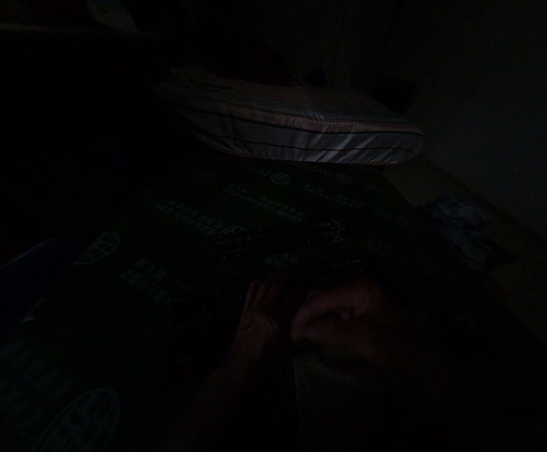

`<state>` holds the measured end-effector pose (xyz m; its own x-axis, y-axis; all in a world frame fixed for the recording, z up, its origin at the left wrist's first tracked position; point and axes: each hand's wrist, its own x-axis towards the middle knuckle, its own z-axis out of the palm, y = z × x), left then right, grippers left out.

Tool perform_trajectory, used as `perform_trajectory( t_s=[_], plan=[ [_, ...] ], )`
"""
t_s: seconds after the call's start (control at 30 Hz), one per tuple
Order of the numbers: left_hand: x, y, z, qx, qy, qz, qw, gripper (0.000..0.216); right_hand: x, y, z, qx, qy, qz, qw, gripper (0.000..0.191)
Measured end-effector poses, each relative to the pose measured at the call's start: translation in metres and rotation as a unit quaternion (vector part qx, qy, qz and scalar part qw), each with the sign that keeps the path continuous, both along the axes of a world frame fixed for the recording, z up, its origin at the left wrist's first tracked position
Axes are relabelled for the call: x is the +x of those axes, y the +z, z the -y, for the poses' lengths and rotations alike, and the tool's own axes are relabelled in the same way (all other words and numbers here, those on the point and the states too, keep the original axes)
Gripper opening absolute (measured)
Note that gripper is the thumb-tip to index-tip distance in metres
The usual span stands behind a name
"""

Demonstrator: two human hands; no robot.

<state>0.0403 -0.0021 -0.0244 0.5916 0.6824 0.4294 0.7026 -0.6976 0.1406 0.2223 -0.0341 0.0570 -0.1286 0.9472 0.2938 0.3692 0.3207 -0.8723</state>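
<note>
The view is very dark. My left hand (260, 311) lies with its fingers stretched forward on a dark item (202, 317) marked with small pale dashes, whose kind I cannot make out. Close to its right, my right hand (337, 311) is curled, with the fingertips in shadow; what it grips, if anything, is hidden. Beneath both is a dark green sheet (179, 251) printed with pale globe marks and lettering. More dark material with pale specks stretches across the sheet just beyond my hands.
A thick mattress or cushion (302, 135) in a pale striped cover lies across the far end of the green sheet. Some crumpled, pale bluish material (459, 216) is on the right by the wall (513, 125). A dark blue shape (24, 282) shows at the left.
</note>
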Motion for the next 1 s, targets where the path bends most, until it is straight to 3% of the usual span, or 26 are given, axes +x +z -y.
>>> perform_trajectory(
  t_s=[0.07,0.13,0.23,0.33,0.53,0.77,1.0],
  plan=[
    [0.0,0.002,0.001,0.001,0.002,0.009,1.0,0.026,0.013,0.003,-0.042,-0.006,-0.005,0.025,1.0,0.014],
    [0.0,0.003,0.002,0.014,0.007,0.019,1.0,0.022,0.033,0.0,-0.087,0.021,-0.056,0.082,0.995,0.011],
    [-0.001,0.003,0.002,0.028,0.002,0.017,0.999,0.022,0.063,-0.019,-0.146,0.045,-0.091,0.194,0.976,0.015],
    [-0.001,0.0,0.002,0.033,-0.003,0.02,0.999,0.022,0.078,-0.04,-0.181,0.054,-0.09,0.323,0.941,0.019],
    [0.0,-0.004,0.003,0.059,0.007,0.068,0.996,0.02,0.077,-0.061,-0.204,0.065,-0.048,0.467,0.88,0.023],
    [0.0,0.002,0.005,0.053,0.004,0.059,0.997,0.02,0.073,-0.073,-0.218,0.068,-0.014,0.509,0.858,0.024],
    [0.001,-0.004,0.005,0.065,0.01,0.074,0.995,0.018,0.073,-0.078,-0.225,0.061,-0.014,0.517,0.853,0.024]
  ],
)
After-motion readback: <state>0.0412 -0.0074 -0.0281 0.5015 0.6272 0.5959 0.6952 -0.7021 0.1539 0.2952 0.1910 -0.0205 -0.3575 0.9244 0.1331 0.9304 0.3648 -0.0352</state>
